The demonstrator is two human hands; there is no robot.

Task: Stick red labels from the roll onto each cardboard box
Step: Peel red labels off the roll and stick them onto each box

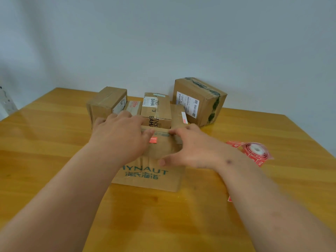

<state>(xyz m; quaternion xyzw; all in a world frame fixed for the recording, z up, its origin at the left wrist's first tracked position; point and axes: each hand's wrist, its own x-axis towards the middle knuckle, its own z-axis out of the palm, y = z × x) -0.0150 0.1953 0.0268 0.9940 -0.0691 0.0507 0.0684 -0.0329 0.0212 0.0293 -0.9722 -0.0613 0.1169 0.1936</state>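
Left hand (121,135): we see it lying palm down across the top of the near box, fingers fairly straight, fingertips on the far top edge.
Right hand (192,150): we see it at the right end of the same box, fingers reaching over the far top edge and thumb out along the near side; it cups the box. It is blurred, so we cannot tell how firmly it holds.
Near box (151,175): a cardboard box with teal lettering on its front face, standing on the bench directly before us, between our two forearms.
Red label (153,140): a small red square on top of the near box, showing in the gap between the two hands.
Label roll (255,151): a roll of red labels lying on the bench to the right of the near box, just beyond our right wrist, with a short loose strip trailing off it to the left.
Other boxes: behind the near box we see a cluster of cardboard boxes. A left box (107,103), a low flat box (133,107) beside it, a middle box (157,110) with black printed letters, a small box (179,116) with a red and white sticker, and a large box (199,100) at the right rear, tilted, with a white shipping label.
Bench (54,135): glossy yellow wood, set against a pale wall.
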